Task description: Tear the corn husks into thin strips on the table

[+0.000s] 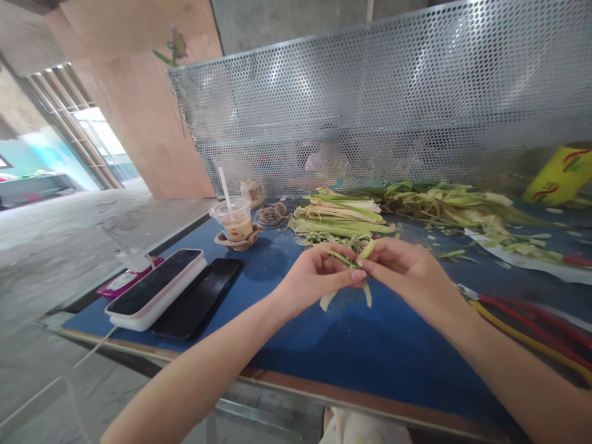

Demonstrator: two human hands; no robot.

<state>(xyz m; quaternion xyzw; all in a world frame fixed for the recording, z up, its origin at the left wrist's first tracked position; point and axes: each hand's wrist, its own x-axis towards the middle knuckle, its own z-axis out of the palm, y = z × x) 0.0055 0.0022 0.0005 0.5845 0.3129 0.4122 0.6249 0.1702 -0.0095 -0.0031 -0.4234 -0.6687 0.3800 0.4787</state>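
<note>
Over the middle of the blue table, my left hand point(319, 277) and my right hand point(400, 264) meet fingertip to fingertip. Both are closed, pinching pale green leaf strips point(368, 292) whose ends hang below the fingers and stick up above them. The strips cross where the thumbs come together; the exact fold is partly hidden by the fingers. Just behind my hands lies a bundle of long green and white leaf stalks point(335, 221), with small shredded greens point(340, 238) at its near side.
A perforated metal panel point(370, 105) closes off the back. On the left are a plastic cup with a straw point(234, 222), a white-cased phone point(160, 287) and a black phone point(201, 299). Rightward lie leaf scraps point(453, 206), a yellow package point(562, 176) and red-and-yellow-handled tools point(522, 324).
</note>
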